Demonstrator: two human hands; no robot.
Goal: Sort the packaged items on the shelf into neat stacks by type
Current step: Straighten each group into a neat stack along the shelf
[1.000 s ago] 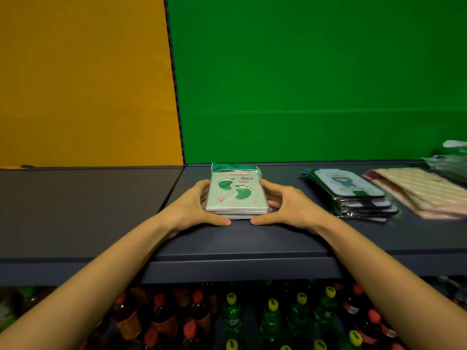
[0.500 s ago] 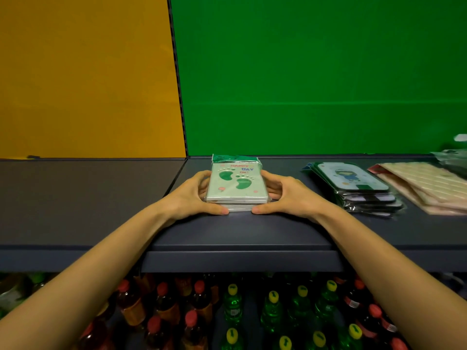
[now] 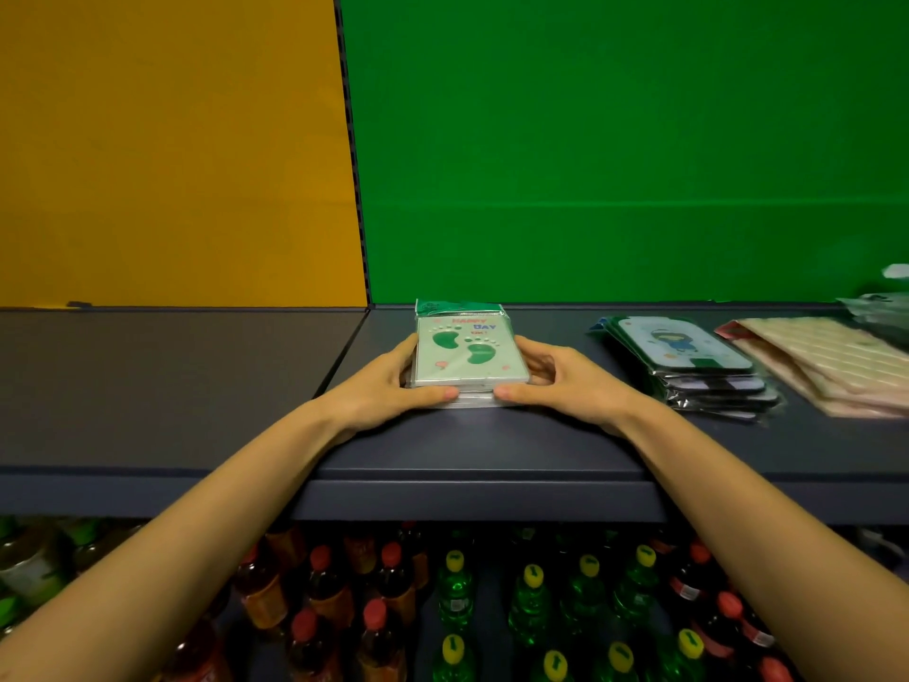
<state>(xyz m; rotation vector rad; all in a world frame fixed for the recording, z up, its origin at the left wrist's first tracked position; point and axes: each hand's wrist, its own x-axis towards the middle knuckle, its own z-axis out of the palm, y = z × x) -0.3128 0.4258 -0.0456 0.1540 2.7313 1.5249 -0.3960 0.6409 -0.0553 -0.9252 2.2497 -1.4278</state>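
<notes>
Not much changed: left hand (image 3: 378, 386) at 9 o'clock and right hand (image 3: 565, 386) at 3 still grip the footprint packs (image 3: 467, 356) on the shelf (image 3: 467, 450).

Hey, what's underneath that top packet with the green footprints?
More flat packets lie under the footprint packet, their clear edges showing along the front. Both hands, left hand and right hand, cover the stack's sides, so the count and prints below can't be seen.
</notes>
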